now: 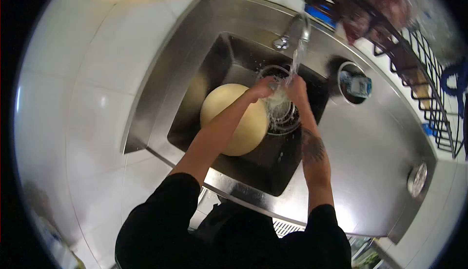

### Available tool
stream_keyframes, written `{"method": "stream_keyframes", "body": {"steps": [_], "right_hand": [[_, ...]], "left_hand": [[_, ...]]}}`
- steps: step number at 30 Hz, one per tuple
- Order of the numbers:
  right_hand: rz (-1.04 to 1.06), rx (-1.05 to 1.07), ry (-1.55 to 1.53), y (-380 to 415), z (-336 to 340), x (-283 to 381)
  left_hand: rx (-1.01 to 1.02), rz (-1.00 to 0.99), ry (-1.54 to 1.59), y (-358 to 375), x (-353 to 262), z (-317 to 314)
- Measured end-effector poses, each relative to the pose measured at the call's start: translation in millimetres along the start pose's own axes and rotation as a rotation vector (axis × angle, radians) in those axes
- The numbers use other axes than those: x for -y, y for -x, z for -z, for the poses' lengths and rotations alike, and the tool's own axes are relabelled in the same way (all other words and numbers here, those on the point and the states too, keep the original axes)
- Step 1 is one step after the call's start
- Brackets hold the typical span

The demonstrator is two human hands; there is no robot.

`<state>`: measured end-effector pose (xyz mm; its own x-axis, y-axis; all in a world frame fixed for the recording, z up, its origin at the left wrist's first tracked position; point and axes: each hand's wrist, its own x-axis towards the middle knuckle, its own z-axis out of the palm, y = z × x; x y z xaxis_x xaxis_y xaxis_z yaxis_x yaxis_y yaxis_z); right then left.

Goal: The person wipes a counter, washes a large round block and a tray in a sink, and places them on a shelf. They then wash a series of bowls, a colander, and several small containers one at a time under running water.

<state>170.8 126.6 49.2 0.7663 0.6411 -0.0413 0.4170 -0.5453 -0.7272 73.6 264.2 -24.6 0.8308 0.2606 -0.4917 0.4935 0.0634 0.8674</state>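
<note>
Water runs from the metal faucet (304, 32) down between my hands, over the steel sink basin (243, 171). My left hand (261, 89) has its fingers bent round something wet and pale that I cannot make out. Close beside it, my right hand (296, 91) is curled at the water stream, and what it holds is hidden by the splash. Below both hands sits a clear round container (282, 118) in the basin. A large round cream-coloured board or lid (234, 120) lies left of it, partly under my left forearm.
A round holder with a blue-and-white sponge (360, 86) stands right of the basin. Farther right on the steel drainboard (360, 161) is a small round metal object (417, 179). A black wire rack (419, 59) overhangs the upper right edge.
</note>
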Motion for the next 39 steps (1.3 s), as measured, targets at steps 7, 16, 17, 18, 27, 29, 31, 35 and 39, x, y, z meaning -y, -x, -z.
{"method": "stream_keyframes", "body": {"steps": [7, 16, 17, 18, 27, 29, 31, 35, 39], "right_hand": [[-0.084, -0.172, -0.808, -5.7, -13.6, -20.7], [-0.289, -0.066, -1.566, 0.0, 0.6, 12.1], [-0.295, -0.056, -1.690, 2.4, 2.2, 19.1], [-0.159, -0.100, -1.091, -0.3, -1.5, 17.0], [-0.218, -0.384, -0.315, 47.6, -60.6, 15.4], [-0.282, -0.183, -0.212, 66.9, -92.7, -2.1], [-0.222, -0.086, -0.144, 102.6, -88.5, -3.4], [0.004, 0.206, 0.012, 175.7, -14.9, -29.2], [-0.108, -0.253, 0.201, 248.8, 163.8, -91.2]], "left_hand": [[-0.038, -0.216, 0.158, -13.0, -16.7, -13.8], [-0.473, -0.832, -0.107, 47.1, -64.3, -61.8], [-0.573, -0.866, 0.017, 46.1, -76.3, -65.6], [-0.561, -0.820, 0.174, 43.5, -78.4, -65.6], [-0.107, 0.025, 0.904, 17.2, 4.4, -35.8], [-0.194, 0.139, 0.910, 20.6, 51.9, -34.2], [-0.153, 0.293, 0.813, 35.9, 88.4, -36.3], [-0.104, 0.537, 0.501, 101.5, 20.6, -66.5], [-0.088, 0.034, -0.132, 164.3, 26.3, -10.6]]}}
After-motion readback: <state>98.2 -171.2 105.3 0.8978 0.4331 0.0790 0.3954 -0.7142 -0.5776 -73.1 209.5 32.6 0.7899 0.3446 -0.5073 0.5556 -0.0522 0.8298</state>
